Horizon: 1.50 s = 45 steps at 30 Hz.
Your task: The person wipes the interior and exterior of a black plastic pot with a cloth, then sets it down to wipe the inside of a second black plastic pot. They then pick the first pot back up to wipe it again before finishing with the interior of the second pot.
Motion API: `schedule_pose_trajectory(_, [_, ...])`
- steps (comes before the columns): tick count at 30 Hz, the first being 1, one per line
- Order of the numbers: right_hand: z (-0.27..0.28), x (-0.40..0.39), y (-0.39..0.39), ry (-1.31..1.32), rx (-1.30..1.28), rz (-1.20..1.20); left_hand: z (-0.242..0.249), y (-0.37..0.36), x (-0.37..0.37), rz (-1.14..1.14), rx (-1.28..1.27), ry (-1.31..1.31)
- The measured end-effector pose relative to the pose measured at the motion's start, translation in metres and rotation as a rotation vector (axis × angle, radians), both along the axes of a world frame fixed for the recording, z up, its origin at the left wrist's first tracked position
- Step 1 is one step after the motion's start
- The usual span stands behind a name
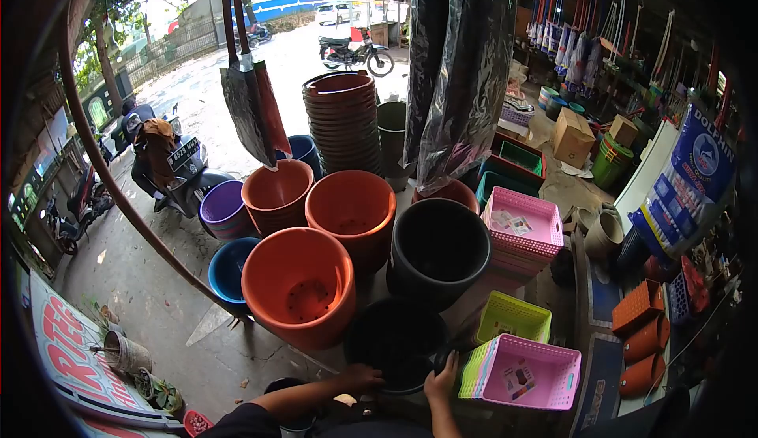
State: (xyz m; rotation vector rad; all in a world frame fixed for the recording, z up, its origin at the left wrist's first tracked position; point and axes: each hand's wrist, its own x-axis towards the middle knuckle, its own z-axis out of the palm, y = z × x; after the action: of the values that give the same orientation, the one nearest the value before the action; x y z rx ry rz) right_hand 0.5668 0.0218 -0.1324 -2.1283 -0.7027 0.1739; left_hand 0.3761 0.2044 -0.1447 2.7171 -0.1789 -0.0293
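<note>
Low in front of me stands a round black plastic pot (383,329), its inside in deep shadow. My left hand (362,378) is at its near left rim, fingers bent over the edge. At the near right side of the same pot, my right hand (442,376) is closed around something dark that blends with the pot; I cannot make out what it is. Just right of that hand is a stack of pink and green plastic baskets (545,371), with a yellow-green basket (515,317) behind it. A larger black pot (440,240) stands beyond.
Orange pots (298,280), a purple pot stack (223,207) and a blue pot (230,268) stand to the left. Plastic-wrapped rolls (466,75) hang overhead. Another pink basket stack (525,221) is at right. A curved pole (118,189) crosses the left side; motorcycles are parked outside.
</note>
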Motion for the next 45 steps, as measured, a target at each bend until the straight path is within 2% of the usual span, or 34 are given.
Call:
schedule_pose_trajectory(3, [0.012, -0.002, 0.001, -0.012, -0.052, -0.024, 0.000, -0.004, 0.001, 0.013, 0.021, 0.025])
schedule_pose_trajectory(5, [0.031, -0.002, 0.005, -0.162, -0.080, -0.058, 0.001, -0.005, 0.001, 0.020, 0.041, 0.019])
schedule_pose_trajectory(9, [0.046, -0.003, 0.005, -0.231, -0.209, -0.038, 0.008, -0.010, 0.000, 0.014, 0.056, 0.044])
schedule_pose_trajectory(12, [0.040, 0.006, 0.004, -0.095, -0.093, -0.057, 0.005, -0.012, 0.000, 0.020, 0.093, 0.054])
schedule_pose_trajectory(14, [0.052, 0.006, 0.003, -0.319, 0.120, -0.046, 0.006, -0.013, 0.000, 0.039, 0.091, 0.081])
schedule_pose_trajectory(15, [0.057, 0.003, 0.003, -0.321, 0.115, -0.039, 0.005, -0.016, -0.001, 0.046, 0.085, 0.110])
schedule_pose_trajectory(17, [0.072, -0.003, 0.004, -0.393, 0.124, 0.128, 0.010, -0.018, -0.001, 0.041, 0.105, 0.121])
schedule_pose_trajectory(19, [0.080, -0.016, 0.005, -0.398, 0.034, 0.209, 0.013, -0.027, -0.005, 0.043, 0.129, 0.127])
schedule_pose_trajectory(21, [0.060, -0.029, 0.005, -0.426, -0.223, 0.393, 0.010, -0.038, -0.013, 0.200, 0.118, -0.006])
schedule_pose_trajectory(22, [0.030, -0.032, 0.004, -0.509, -0.386, 0.395, 0.005, -0.046, -0.021, 0.223, 0.115, -0.009])
schedule_pose_trajectory(24, [0.007, -0.037, -0.004, -0.453, -0.430, 0.443, -0.007, -0.058, -0.039, 0.348, 0.070, -0.212])
schedule_pose_trajectory(25, [0.000, -0.035, -0.004, -0.392, -0.477, 0.469, -0.001, -0.062, -0.052, 0.377, 0.070, -0.214])
schedule_pose_trajectory(26, [-0.001, -0.034, -0.001, -0.480, -0.447, 0.460, 0.010, -0.070, -0.072, 0.458, 0.036, -0.188])
schedule_pose_trajectory(28, [0.006, -0.041, 0.005, -0.479, -0.390, 0.487, 0.018, -0.080, -0.114, 0.571, -0.013, -0.155])
schedule_pose_trajectory(30, [0.026, -0.058, 0.020, -0.487, -0.293, 0.504, 0.005, -0.090, -0.166, 0.852, -0.256, -0.062])
schedule_pose_trajectory(31, [0.036, -0.071, 0.026, -0.491, -0.310, 0.549, -0.007, -0.096, -0.194, 0.976, -0.323, 0.036])
schedule_pose_trajectory(32, [0.046, -0.090, 0.033, -0.515, -0.158, 0.616, -0.024, -0.105, -0.223, 1.131, -0.416, 0.252])
schedule_pose_trajectory(33, [0.055, -0.110, 0.039, -0.527, -0.008, 0.687, -0.043, -0.118, -0.256, 1.264, -0.426, 0.288])
schedule_pose_trajectory(35, [0.067, -0.156, 0.049, -0.507, 0.029, 0.822, -0.077, -0.149, -0.319, 1.533, -0.563, 0.365])
schedule_pose_trajectory(37, [0.064, -0.195, 0.052, -0.488, 0.063, 0.961, -0.123, -0.191, -0.374, 1.795, -0.670, 0.282])
schedule_pose_trajectory(38, [0.056, -0.213, 0.055, -0.444, 0.065, 1.045, -0.127, -0.211, -0.393, 1.922, -0.699, 0.279])
schedule_pose_trajectory(39, [0.045, -0.228, 0.056, -0.395, 0.070, 1.125, -0.154, -0.236, -0.413, 2.055, -0.795, 0.252])
schedule_pose_trajectory(41, [0.019, -0.254, 0.060, -0.334, -0.029, 1.232, -0.150, -0.277, -0.431, 2.173, -0.873, 0.313])
schedule_pose_trajectory(43, [-0.010, -0.274, 0.068, 0.082, -0.294, 1.289, -0.156, -0.310, -0.440, 2.365, -1.086, 0.307])
schedule_pose_trajectory(45, [-0.062, -0.285, 0.080, 0.152, -0.360, 1.284, -0.160, -0.323, -0.439, 2.359, -1.113, 0.372])
